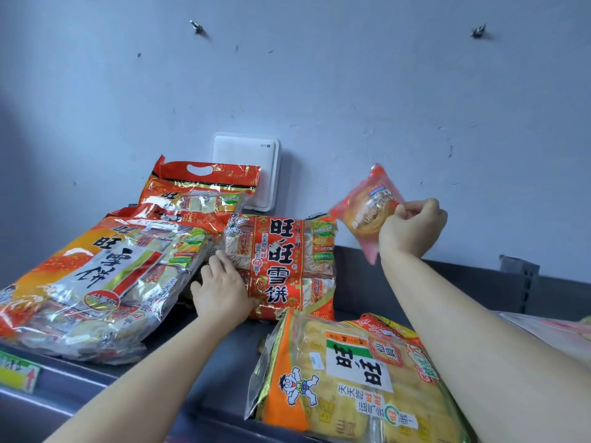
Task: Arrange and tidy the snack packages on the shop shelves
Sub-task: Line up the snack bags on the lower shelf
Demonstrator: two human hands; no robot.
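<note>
Red and gold with black characters on the middle bag (281, 266) — orange and white on the left bag (96, 282), yellow with an orange edge on the front bag (345, 388); red-trimmed clear packet (364, 212); dark grey shelf (230, 362).

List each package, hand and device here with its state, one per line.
small pastry packet: off the shelf, tilted, pinched at one edge.
right hand: pinches the small pastry packet.
red cracker bag: flat on the shelf.
left hand: fingers straight, touching the red cracker bag.
large left bag: lying tilted.
handled bag: propped at the back.
yellow bag: flat at the front.
white Wi-Fi box: upright against the wall.
</note>
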